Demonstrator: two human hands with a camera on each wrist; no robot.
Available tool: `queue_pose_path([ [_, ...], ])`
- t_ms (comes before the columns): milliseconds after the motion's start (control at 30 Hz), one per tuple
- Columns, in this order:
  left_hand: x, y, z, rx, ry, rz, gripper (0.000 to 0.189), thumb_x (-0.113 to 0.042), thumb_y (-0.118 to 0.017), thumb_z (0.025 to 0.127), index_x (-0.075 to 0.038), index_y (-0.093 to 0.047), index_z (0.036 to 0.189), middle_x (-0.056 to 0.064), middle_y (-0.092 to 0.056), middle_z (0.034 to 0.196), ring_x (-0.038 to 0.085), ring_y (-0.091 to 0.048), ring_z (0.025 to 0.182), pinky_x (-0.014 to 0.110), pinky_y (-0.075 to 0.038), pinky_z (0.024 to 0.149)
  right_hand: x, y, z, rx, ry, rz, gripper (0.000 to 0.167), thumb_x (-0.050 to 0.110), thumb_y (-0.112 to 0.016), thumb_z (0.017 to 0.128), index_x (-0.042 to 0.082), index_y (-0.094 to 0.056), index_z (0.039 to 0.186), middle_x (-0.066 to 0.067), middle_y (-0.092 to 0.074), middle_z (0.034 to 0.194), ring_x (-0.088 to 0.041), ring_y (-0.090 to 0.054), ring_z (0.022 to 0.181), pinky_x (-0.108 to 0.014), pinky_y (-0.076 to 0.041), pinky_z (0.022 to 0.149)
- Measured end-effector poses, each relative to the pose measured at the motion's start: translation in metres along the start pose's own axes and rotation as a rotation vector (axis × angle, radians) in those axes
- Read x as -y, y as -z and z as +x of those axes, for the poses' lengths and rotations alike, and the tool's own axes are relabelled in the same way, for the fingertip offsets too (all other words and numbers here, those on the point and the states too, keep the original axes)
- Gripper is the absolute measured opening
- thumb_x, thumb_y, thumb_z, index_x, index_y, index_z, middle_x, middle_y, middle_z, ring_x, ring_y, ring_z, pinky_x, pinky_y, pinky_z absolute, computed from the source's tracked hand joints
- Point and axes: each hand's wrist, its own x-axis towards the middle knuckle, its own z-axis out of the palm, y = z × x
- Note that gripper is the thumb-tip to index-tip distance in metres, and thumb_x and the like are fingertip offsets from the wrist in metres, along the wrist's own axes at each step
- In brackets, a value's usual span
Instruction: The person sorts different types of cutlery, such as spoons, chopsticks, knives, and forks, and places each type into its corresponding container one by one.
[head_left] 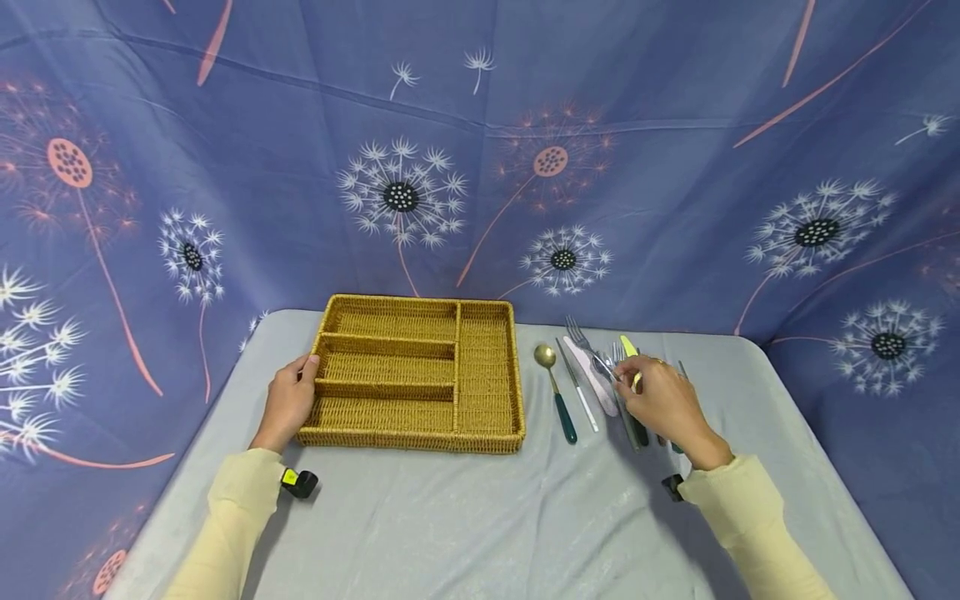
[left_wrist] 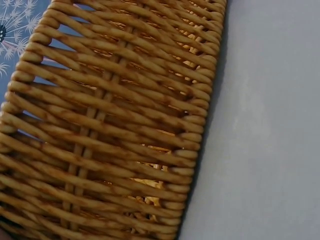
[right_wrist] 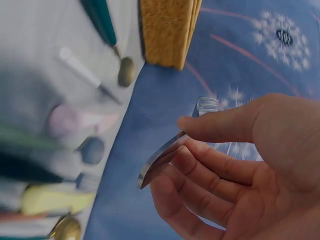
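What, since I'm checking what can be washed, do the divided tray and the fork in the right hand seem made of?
Divided tray: woven wicker or plastic imitation, golden brown, slightly glossy; interlaced strands show.
Fork in the right hand: probably stainless steel, smooth and polished, given its silvery, bright reflections.

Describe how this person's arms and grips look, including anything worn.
Both sleeves are pale yellow, reaching the wrists. A small black device sits at each wrist; the left one shows a yellow patch. The left grip is ungloved, as is the right grip, which seems to wear a gold-coloured ring.
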Motion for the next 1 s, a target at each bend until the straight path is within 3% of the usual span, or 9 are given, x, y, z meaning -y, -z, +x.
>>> queue_pose_path([
  [333, 0.002, 0.0, 0.001, -0.007, 0.003, 0.014, 0.069, -0.047, -0.029, 0.118, 0.004, -0.037, 0.164, 0.033, -0.041, 0.163, 0.051, -0.034, 0.154, 0.064, -0.029, 0.127, 0.039, -0.011, 0.053, 0.132, 0.102, 0.079, 0.012, 0.005, -0.072, 0.099, 0.002, -0.077, 0.11, -0.003, -0.069, 0.086, -0.013, -0.055, 0.062, -0.031, -0.041, 0.051],
  [500, 0.003, 0.0, 0.001, -0.001, -0.013, 0.014, 0.069, -0.047, -0.029, 0.118, 0.004, -0.036, 0.164, 0.034, -0.041, 0.162, 0.052, -0.034, 0.153, 0.064, -0.029, 0.127, 0.062, -0.021, 0.077, 0.152, 0.148, 0.088, 0.013, 0.007, -0.072, 0.098, 0.004, -0.077, 0.11, -0.002, -0.071, 0.088, -0.012, -0.05, 0.058, -0.031, -0.041, 0.052],
  [800, 0.002, 0.002, -0.001, -0.004, -0.01, 0.017, 0.068, -0.045, -0.029, 0.118, 0.006, -0.038, 0.163, 0.035, -0.04, 0.162, 0.052, -0.034, 0.153, 0.064, -0.03, 0.127, 0.114, -0.046, 0.121, 0.216, 0.282, 0.013, 0.011, 0.008, -0.075, 0.096, 0.007, -0.078, 0.107, 0.001, -0.071, 0.088, -0.016, -0.06, 0.068, -0.04, -0.054, 0.061],
  [1000, 0.0, 0.0, -0.001, -0.005, -0.018, 0.015, 0.069, -0.046, -0.028, 0.118, 0.007, -0.038, 0.162, 0.035, -0.04, 0.162, 0.051, -0.034, 0.153, 0.062, -0.029, 0.128, 0.139, -0.063, 0.147, 0.269, 0.363, -0.037, 0.017, 0.003, -0.069, 0.097, 0.006, -0.078, 0.111, -0.002, -0.07, 0.092, -0.015, -0.058, 0.068, -0.034, -0.048, 0.059],
])
